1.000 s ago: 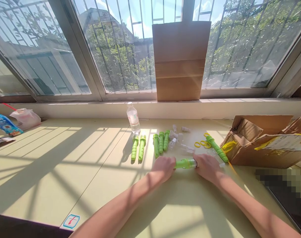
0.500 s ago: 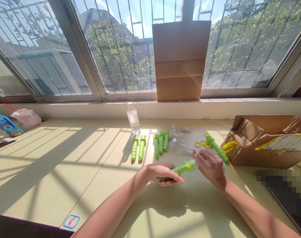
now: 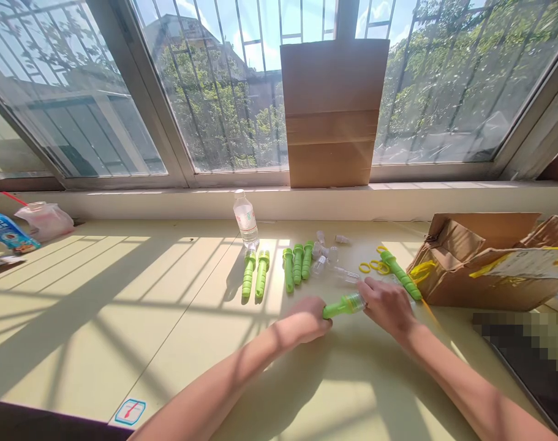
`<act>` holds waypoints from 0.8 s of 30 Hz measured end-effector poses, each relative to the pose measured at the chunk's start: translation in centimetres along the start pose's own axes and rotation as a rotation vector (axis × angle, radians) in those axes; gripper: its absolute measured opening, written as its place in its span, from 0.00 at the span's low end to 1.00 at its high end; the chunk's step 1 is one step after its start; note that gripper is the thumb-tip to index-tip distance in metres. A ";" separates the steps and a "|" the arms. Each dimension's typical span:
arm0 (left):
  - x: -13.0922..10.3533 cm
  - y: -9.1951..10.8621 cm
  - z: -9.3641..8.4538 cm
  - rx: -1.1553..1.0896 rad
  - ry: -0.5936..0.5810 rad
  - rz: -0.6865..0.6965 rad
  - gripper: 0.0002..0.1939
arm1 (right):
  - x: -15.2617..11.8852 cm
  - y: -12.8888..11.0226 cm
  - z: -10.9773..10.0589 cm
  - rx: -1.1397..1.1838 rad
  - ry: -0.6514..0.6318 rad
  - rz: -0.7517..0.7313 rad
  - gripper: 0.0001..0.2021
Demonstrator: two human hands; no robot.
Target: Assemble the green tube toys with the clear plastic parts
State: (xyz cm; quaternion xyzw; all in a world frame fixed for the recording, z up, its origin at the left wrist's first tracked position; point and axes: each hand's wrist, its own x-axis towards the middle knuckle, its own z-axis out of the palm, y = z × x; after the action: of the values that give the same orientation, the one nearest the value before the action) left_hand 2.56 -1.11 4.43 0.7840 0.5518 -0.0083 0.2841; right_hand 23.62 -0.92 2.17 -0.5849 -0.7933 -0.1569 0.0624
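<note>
Between my hands is a green plastic handle (image 3: 336,309) with a clear ribbed plastic piece (image 3: 356,302) at its right end. My left hand (image 3: 312,318) is closed round the handle's left end, back of the hand up, so its fingers are mostly hidden. Bent fingers of my right hand (image 3: 389,303) grip the clear piece, whose far end they cover. Beyond my hands, three similar green handles (image 3: 297,264) lie side by side, with another pair (image 3: 262,274) to their left. Clear plastic pieces (image 3: 320,263) lie loose beside them.
Near the torn cardboard box (image 3: 499,282) at right lie another green handle (image 3: 400,274) and yellow rings (image 3: 364,267). A water bottle (image 3: 246,220) stands behind the left pair. At far left are a blue pouch (image 3: 10,233) and a pink bag (image 3: 44,222). A cardboard sheet (image 3: 334,116) leans against the window.
My left hand has rolled over on the handle: its thumb and palm side showed before, and now its back faces up. My right hand keeps its grip on the clear end.
</note>
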 end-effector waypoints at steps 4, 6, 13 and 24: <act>0.9 -0.4 0.3 0.266 0.140 0.019 0.09 | 0.3 -0.2 0.1 0.029 -0.128 0.030 0.11; 1.3 -0.9 0.3 0.363 0.193 0.072 0.10 | 0.5 -0.4 0.2 0.048 -0.167 0.048 0.11; 1.7 -1.7 0.0 0.454 0.226 0.171 0.11 | 0.7 -0.8 0.0 0.102 -0.239 0.095 0.07; 1.6 -1.3 0.1 0.517 0.233 0.158 0.14 | 0.7 -0.6 -0.5 0.159 -0.292 0.105 0.07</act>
State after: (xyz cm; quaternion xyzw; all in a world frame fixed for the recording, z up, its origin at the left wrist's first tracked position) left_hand 2.03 0.52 3.30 0.8667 0.4974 -0.0363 0.0094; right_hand 22.81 -0.55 2.70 -0.6353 -0.7722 -0.0036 0.0004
